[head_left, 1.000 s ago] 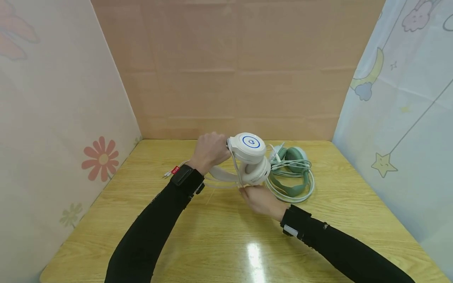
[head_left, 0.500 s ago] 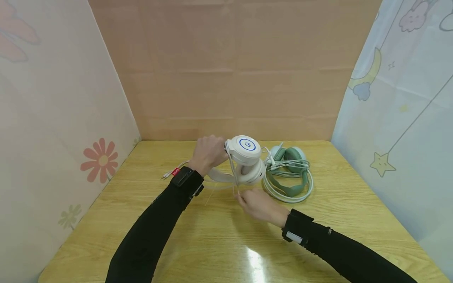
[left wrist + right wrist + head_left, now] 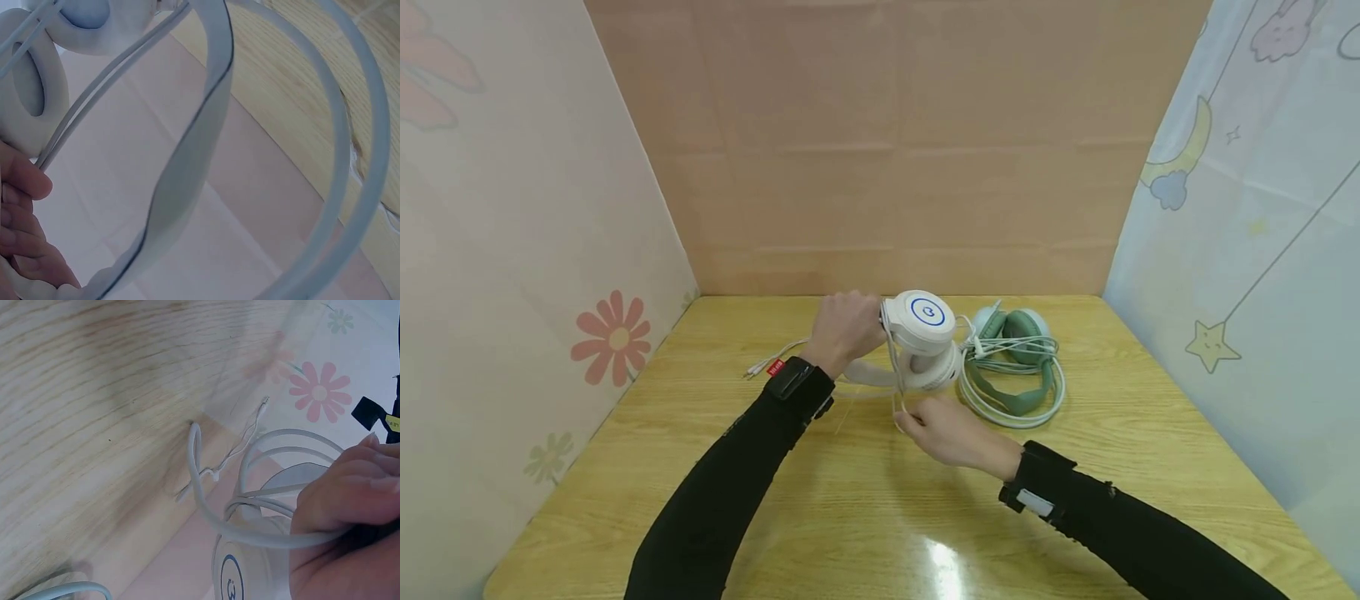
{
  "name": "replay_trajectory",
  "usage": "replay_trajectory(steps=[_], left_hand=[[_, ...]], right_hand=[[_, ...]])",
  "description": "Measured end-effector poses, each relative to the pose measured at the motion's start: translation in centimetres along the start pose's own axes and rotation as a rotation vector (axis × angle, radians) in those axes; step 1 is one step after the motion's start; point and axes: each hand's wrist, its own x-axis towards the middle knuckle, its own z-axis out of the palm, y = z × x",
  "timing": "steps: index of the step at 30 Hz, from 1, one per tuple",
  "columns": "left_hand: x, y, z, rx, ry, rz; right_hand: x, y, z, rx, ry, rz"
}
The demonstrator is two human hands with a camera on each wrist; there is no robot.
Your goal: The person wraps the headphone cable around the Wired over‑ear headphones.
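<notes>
My left hand [image 3: 848, 327] grips the white headphones [image 3: 925, 321] by the headband, holding them raised at the table's middle. One ear cup, with a blue ring logo, faces up; the other hangs below it. In the left wrist view, curled fingers [image 3: 28, 181] lie beside the ear pads, and white cable loops [image 3: 369, 162] hang around the headband. Below the cups my right hand [image 3: 951, 433] pinches the white cable [image 3: 895, 367] wound about the headphones. The right wrist view shows a cable loop [image 3: 275, 539] running into that hand; its inner fingers are partly hidden.
Green-and-white headphones [image 3: 1026, 404] with a bundled pale cable lie just right of the hands. A cable plug end with a red tag [image 3: 775, 367] lies on the left. Wooden table [image 3: 820, 533]; upright panels stand at back and sides.
My right hand has moved slightly down from the ear cup, drawing the cable with it. The white headphones have shifted slightly down and left; my left hand keeps its grip.
</notes>
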Motion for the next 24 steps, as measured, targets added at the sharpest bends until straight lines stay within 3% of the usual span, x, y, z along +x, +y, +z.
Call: replay_trajectory(steps=[12, 24], left_hand=[[-0.1, 0.3, -0.1, 0.038, 0.032, 0.033], [-0.1, 0.5, -0.8, 0.021, 0.065, 0.058]], right_hand=[[0.3, -0.8, -2.3, 0.158, -0.013, -0.025], [0.1, -2.1, -5.3, 0.212, -0.046, 0.007]])
